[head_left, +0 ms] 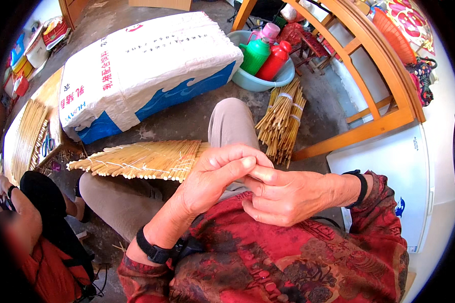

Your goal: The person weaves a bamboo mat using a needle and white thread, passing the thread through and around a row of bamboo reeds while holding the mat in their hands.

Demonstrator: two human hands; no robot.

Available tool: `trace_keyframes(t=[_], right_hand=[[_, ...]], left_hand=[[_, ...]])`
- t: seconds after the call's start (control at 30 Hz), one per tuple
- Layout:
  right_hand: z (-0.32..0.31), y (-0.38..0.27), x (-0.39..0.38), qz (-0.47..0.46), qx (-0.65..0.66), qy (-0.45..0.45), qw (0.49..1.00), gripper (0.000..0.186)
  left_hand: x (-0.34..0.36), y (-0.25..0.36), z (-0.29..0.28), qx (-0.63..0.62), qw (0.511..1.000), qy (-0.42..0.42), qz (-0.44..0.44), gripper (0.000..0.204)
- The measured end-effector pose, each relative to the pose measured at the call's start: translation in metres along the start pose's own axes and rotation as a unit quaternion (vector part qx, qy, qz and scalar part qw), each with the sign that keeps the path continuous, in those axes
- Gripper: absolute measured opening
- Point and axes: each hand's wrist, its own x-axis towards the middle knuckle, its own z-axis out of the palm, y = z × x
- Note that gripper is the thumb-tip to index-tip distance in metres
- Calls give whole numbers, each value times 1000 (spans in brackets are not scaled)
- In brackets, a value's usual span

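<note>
Pinching the right hand's (pixel 283 194) forefinger, the left hand (pixel 215 177) closes around it. Just beyond, a stick mat (pixel 141 160) lies across the knees, bundled sticks (pixel 283 123) farther right.

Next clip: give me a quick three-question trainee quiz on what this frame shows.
1. True or false: the left hand and right hand touch each other.
2. What lies across the person's lap?
A. woven stick mat
B. scissors
C. basin
3. What stands in the blue basin?

Key:
1. True; the left fingers wrap a right finger.
2. A.
3. Green, red and pink flasks, beside the tied stick bundle.
</note>
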Motion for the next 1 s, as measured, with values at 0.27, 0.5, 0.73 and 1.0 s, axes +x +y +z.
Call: trace_keyframes(t=[0.27, 0.5, 0.73, 1.0], right_hand=[[3, 0, -3, -36, -46, 31, 998, 12], [-5, 4, -2, -15, 105, 61, 992, 9], [-11, 4, -3, -7, 266, 106, 958, 19], [-11, 6, -2, -11, 276, 130, 952, 23]], left_hand=[[-7, 14, 0, 69, 996, -57, 14, 24], [-11, 19, 9, 121, 992, -16, 28, 27], [-8, 12, 5, 196, 975, -20, 105, 24], [-7, 7, 6, 237, 960, 27, 147, 22]])
